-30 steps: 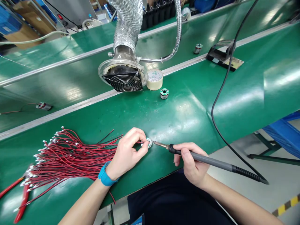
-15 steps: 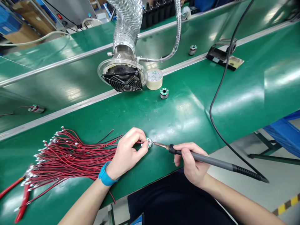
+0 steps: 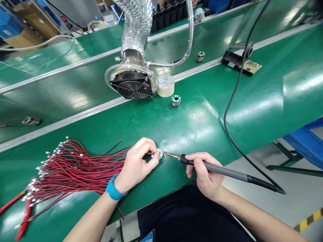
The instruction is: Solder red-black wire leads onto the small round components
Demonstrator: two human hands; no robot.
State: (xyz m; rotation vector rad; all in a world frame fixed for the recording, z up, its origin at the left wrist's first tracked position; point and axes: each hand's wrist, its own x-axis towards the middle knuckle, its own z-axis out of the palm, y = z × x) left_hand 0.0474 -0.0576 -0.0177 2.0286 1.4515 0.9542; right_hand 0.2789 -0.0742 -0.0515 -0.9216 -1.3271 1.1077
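Observation:
My left hand (image 3: 141, 158), with a blue wristband (image 3: 114, 188), has its thumb and index finger pinched on a thin red wire (image 3: 148, 153). The wire meets a small round part with a white-green circuit board (image 3: 159, 153) at the fingertips, partly hidden by them. My right hand (image 3: 208, 174) is closed round a soldering iron (image 3: 224, 170). The iron's tip is at the right edge of the round board; whether it touches cannot be made out. Left of my left hand lies a fanned bundle of red and black wires (image 3: 83, 171) with white connectors.
Red-handled pliers (image 3: 25, 220) lie at far left. A fume extractor (image 3: 133, 82) hangs ahead, beside a tape roll (image 3: 166, 86) and a small motor-like part (image 3: 176, 101). Similar parts (image 3: 201, 56) sit beyond the rail. A soldering stand (image 3: 239, 60) is back right; the iron's cable (image 3: 227, 111) loops nearby.
The parts beyond the rail have shifted left. My right hand and the soldering iron have moved very slightly left; my left hand keeps its place.

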